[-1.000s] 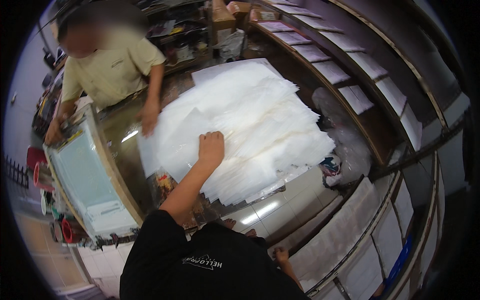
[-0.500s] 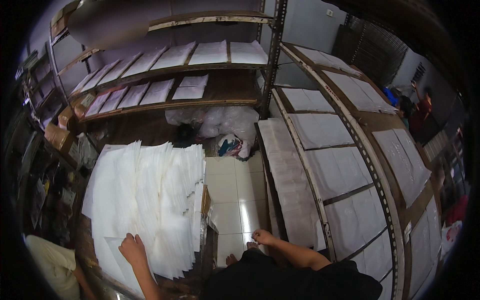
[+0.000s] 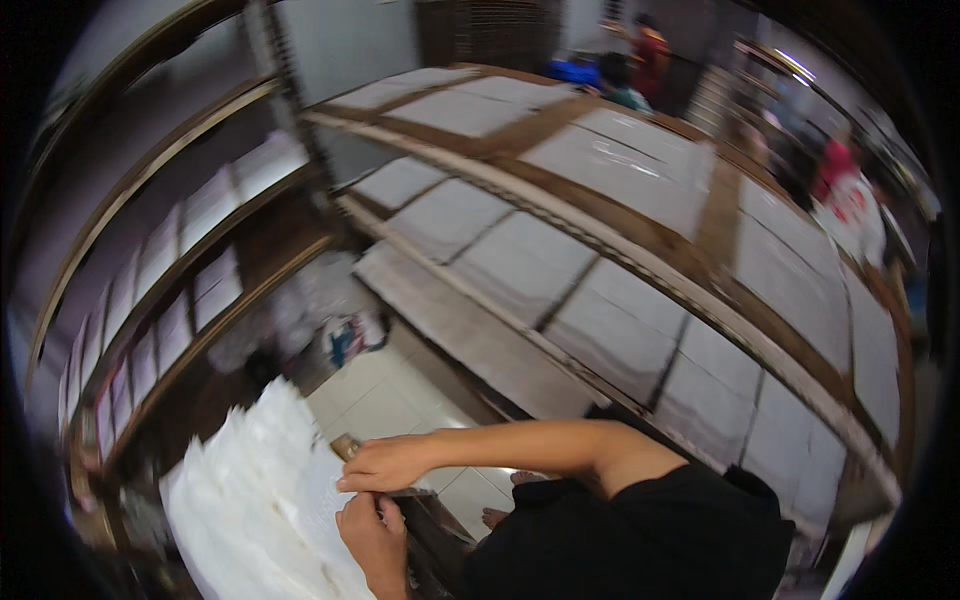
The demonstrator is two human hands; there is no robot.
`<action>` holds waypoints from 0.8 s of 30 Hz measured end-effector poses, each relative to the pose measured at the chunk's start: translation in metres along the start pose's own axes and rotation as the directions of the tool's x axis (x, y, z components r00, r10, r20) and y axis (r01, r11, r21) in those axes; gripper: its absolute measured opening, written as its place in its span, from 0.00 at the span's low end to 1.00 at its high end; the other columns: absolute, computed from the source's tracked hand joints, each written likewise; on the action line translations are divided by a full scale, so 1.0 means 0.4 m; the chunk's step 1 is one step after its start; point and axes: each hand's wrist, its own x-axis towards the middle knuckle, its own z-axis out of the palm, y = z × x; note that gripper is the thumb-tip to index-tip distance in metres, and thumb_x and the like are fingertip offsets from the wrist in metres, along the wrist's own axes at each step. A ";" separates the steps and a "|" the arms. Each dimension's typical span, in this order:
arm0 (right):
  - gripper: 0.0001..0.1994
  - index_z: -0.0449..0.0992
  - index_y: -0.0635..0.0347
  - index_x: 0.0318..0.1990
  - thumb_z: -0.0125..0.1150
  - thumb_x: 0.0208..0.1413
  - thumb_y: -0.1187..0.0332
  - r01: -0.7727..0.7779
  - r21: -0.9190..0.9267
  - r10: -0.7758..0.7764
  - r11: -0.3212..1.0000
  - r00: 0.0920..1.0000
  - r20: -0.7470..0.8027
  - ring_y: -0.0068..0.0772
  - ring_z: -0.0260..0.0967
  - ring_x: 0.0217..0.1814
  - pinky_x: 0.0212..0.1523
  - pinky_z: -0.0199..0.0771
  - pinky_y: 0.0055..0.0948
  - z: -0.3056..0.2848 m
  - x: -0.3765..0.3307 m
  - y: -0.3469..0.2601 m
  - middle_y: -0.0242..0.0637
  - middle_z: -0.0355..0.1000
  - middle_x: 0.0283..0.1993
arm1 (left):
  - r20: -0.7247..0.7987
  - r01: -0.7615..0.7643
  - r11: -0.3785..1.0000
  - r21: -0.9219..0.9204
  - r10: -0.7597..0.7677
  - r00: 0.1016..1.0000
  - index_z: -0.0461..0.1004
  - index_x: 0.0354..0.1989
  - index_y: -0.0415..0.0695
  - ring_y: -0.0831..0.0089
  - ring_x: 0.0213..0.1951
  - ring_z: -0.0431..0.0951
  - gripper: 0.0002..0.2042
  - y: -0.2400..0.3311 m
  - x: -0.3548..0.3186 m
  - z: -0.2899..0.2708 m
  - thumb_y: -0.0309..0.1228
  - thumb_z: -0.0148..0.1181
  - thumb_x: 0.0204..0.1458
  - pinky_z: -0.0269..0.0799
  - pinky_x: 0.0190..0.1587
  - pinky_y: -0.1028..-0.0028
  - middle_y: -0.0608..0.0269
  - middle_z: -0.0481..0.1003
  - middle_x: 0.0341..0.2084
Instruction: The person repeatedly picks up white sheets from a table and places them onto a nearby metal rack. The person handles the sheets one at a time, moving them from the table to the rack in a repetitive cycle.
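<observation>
A thick, fanned pile of thin white sheets (image 3: 265,500) lies on a table at the lower left. Both my hands meet at its right edge. My right hand (image 3: 385,465) reaches across from the right, its fingers bent and pressed together at the border of the pile. Just below it, almost touching, is my left hand (image 3: 375,540), with curled fingers. Whatever the fingertips pinch is hidden or too small to name.
To the right, a long metal-framed shelf rack (image 3: 560,220) carries flat white packs (image 3: 620,165) on several levels. More shelves (image 3: 180,240) with packs stand at the left. Clear plastic bags (image 3: 300,300) lie under them. Beyond the rack, a person in red (image 3: 650,60) is visible.
My view has swung to the right. My right hand has come over to the pile's right edge, and my left hand has moved from the front of the pile to join it.
</observation>
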 end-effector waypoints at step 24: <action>0.17 0.72 0.60 0.51 0.63 0.58 0.64 -0.737 0.340 0.176 0.584 -0.294 -0.939 0.13 0.57 0.27 0.24 0.53 0.18 -0.446 -1.284 -0.846 0.23 0.64 0.30 | -0.016 -0.304 0.756 -0.580 0.362 0.932 0.78 0.34 0.39 0.64 0.26 0.71 0.02 0.282 -0.024 0.357 0.23 0.60 0.53 0.64 0.35 0.64 0.60 0.75 0.23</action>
